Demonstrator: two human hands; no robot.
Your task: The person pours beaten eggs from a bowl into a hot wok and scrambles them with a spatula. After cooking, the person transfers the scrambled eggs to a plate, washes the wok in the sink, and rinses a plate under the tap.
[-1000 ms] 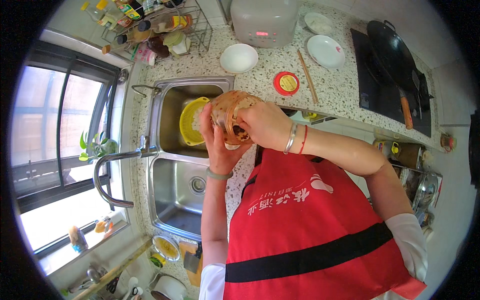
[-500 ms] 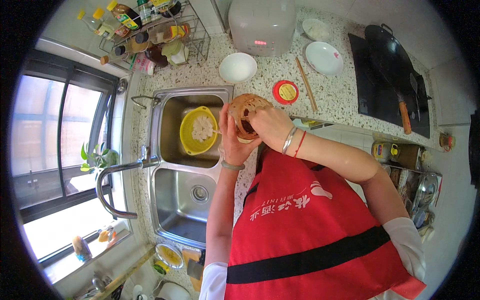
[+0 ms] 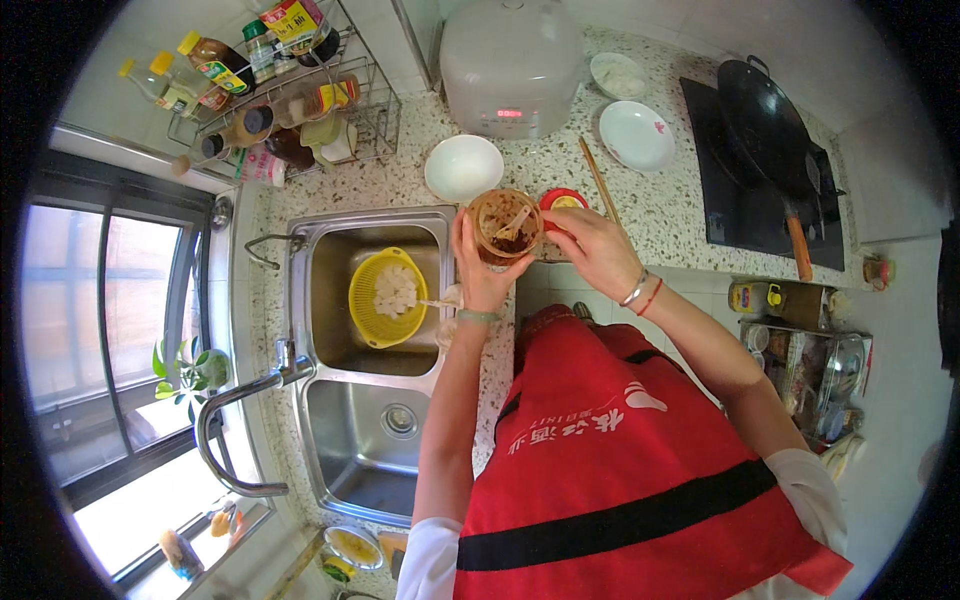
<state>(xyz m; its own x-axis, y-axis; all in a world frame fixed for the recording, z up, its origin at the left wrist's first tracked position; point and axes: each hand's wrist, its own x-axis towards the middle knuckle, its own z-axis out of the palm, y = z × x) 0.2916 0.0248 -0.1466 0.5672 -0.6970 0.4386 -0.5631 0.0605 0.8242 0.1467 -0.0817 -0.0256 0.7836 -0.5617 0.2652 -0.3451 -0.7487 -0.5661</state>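
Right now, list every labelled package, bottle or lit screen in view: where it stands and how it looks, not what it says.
Jar: held in the left hand over the counter edge, round, open, brown paste inside.
Bottles: wire rack, top left, yellow caps, red and yellow labels.
Cooker display: front of the white rice cooker, small red lit strip.
Tin: shelf at right, yellow, round.

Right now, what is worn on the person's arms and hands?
Both forearms are bare, with no gloves. The left hand has a pale green bangle at the wrist. The right hand has a silver bangle and a thin red string. White short sleeves show at the upper arms, beside a red apron.
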